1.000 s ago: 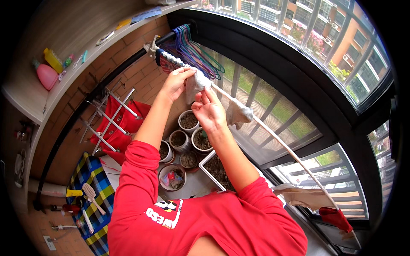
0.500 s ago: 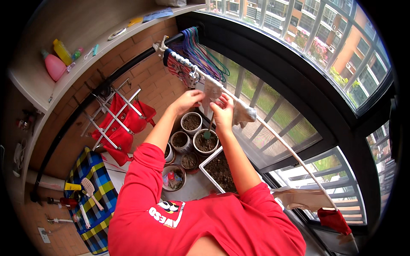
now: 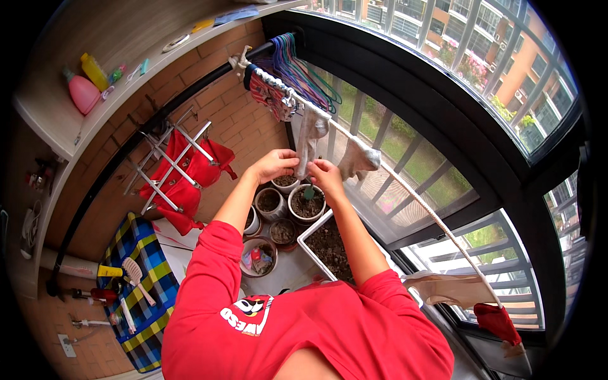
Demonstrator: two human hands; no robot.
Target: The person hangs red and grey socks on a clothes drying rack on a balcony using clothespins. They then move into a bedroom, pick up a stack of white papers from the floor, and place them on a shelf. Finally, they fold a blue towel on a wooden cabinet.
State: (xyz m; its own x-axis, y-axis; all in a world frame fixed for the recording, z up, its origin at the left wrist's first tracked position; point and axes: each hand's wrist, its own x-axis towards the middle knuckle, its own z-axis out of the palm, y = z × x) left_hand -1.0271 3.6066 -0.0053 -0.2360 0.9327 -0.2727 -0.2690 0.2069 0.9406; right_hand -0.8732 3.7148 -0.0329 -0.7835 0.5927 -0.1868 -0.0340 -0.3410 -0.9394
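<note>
Head view shows your limp, wrinkled light grey sock (image 3: 311, 136) hanging from the white rope (image 3: 443, 232), left of a second grey sock (image 3: 360, 159). Your left hand (image 3: 275, 166) and right hand (image 3: 327, 180) pinch its lower end, whose tip is hard to make out. Below: six round pots (image 3: 308, 220), one half-hidden, and one rectangular planter (image 3: 315, 258), partly covered by your right forearm (image 3: 361, 237).

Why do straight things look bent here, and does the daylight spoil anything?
In the head view, the fisheye lens curves the black window frame and pale shelf, with corners black; there too, daylight pales the scene beyond the upper window, while the left hand, right hand and grey sock read clearly.
</note>
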